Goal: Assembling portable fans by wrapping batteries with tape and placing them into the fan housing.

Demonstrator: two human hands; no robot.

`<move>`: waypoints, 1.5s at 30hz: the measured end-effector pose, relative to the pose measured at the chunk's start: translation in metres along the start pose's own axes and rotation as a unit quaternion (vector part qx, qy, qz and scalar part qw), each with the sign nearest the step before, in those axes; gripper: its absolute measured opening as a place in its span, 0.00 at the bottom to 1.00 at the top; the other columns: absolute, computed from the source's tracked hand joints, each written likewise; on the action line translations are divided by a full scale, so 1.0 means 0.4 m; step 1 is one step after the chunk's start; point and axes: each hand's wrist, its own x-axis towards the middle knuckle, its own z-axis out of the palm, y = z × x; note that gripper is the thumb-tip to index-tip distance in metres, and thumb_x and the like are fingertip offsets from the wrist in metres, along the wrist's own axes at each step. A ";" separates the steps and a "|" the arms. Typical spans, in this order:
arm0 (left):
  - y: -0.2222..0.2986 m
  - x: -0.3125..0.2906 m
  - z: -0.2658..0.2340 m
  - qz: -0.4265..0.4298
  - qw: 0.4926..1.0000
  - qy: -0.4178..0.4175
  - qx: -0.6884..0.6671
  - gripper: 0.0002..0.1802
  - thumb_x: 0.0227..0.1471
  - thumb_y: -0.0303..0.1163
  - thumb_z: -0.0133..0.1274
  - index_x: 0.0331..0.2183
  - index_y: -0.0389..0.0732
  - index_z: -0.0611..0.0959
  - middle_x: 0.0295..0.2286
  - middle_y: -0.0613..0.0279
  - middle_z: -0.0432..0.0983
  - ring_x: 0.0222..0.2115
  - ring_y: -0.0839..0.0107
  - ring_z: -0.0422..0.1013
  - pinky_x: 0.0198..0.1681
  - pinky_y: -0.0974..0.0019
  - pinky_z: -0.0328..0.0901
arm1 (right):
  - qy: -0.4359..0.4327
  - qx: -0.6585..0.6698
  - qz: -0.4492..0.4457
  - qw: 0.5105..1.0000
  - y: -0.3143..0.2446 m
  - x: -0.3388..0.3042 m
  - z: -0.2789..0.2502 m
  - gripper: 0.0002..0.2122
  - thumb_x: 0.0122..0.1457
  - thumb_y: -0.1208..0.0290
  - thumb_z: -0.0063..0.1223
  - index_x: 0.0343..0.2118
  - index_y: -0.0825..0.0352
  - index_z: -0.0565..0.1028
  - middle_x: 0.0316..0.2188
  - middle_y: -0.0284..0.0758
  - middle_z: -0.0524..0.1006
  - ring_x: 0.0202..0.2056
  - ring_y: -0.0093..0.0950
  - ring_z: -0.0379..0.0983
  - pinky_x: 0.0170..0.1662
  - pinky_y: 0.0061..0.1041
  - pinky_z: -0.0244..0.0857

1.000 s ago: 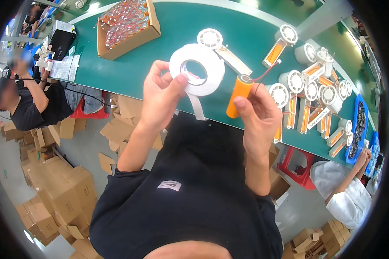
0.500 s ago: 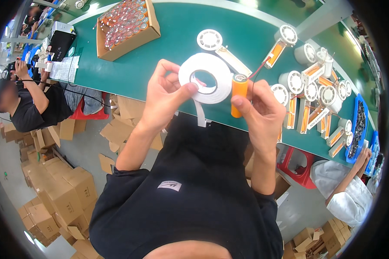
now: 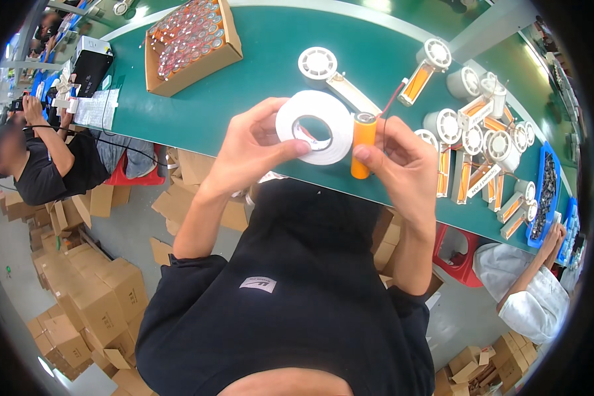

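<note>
My left hand (image 3: 261,142) grips a white roll of tape (image 3: 336,135) by its left side, thumb resting at the core's hole. Close against the roll's right edge stands an orange cylindrical battery (image 3: 363,146), held upright by my right hand (image 3: 402,162) between thumb and fingers. A thin red and black wire lead with a white connector (image 3: 404,82) rises from behind my right fingers. Just beyond both hands lies a small white fan unit (image 3: 318,65), its long pale housing running toward the battery and partly hidden there.
An open cardboard box (image 3: 195,65) full of orange batteries stands at the far left of the green table (image 3: 264,39). Several fan units (image 3: 472,140) with orange batteries crowd the right side, beside a blue tray (image 3: 546,191) of dark small parts. Co-workers sit at both sides.
The loose tape end that hung below the roll no longer shows. My left hand and the roll have dropped slightly, and the roll now sits nearer the battery.
</note>
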 end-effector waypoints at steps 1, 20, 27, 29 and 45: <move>-0.009 0.000 0.003 0.007 1.000 0.010 0.007 0.26 0.45 0.19 0.60 0.47 0.30 0.70 0.38 0.57 0.76 0.40 0.72 0.72 0.44 0.68 0.69 | -0.001 0.000 0.000 1.000 -0.003 0.002 0.008 0.17 0.48 0.80 0.64 0.41 0.77 0.75 0.28 0.30 0.71 0.29 0.15 0.66 0.33 0.13 0.63; -0.033 0.017 0.145 0.142 0.957 0.141 -0.211 0.23 0.50 0.24 0.58 0.44 0.36 0.64 0.37 0.59 0.71 0.37 0.74 0.71 0.37 0.70 0.69 | 0.241 0.283 -0.177 0.911 0.052 -0.004 0.112 0.18 0.53 0.77 0.60 0.45 0.73 0.67 0.42 0.40 0.73 0.44 0.28 0.72 0.49 0.28 0.67; -0.037 0.006 0.147 0.131 0.965 0.115 -0.194 0.18 0.51 0.27 0.57 0.41 0.38 0.67 0.28 0.62 0.73 0.17 0.83 0.65 0.14 0.80 0.56 | 0.220 0.295 -0.134 0.920 0.050 -0.014 0.106 0.23 0.46 0.85 0.63 0.44 0.70 0.64 0.43 0.46 0.73 0.43 0.30 0.74 0.48 0.29 0.70; -0.040 0.004 0.154 0.129 0.962 0.114 -0.213 0.18 0.50 0.23 0.56 0.42 0.35 0.68 0.28 0.61 0.73 0.17 0.82 0.67 0.14 0.79 0.58 | 0.223 0.287 -0.170 0.916 0.042 -0.015 0.121 0.23 0.47 0.85 0.62 0.45 0.70 0.64 0.43 0.46 0.73 0.43 0.31 0.74 0.48 0.30 0.70; -0.058 -0.101 0.145 -0.067 0.914 0.003 -0.401 0.13 0.57 0.32 0.51 0.41 0.36 0.68 0.33 0.44 0.75 0.09 0.75 0.65 0.10 0.77 0.57 | 0.187 0.213 -0.334 0.899 -0.051 0.106 -0.011 0.17 0.56 0.75 0.56 0.46 0.75 0.66 0.41 0.46 0.74 0.42 0.37 0.74 0.45 0.41 0.73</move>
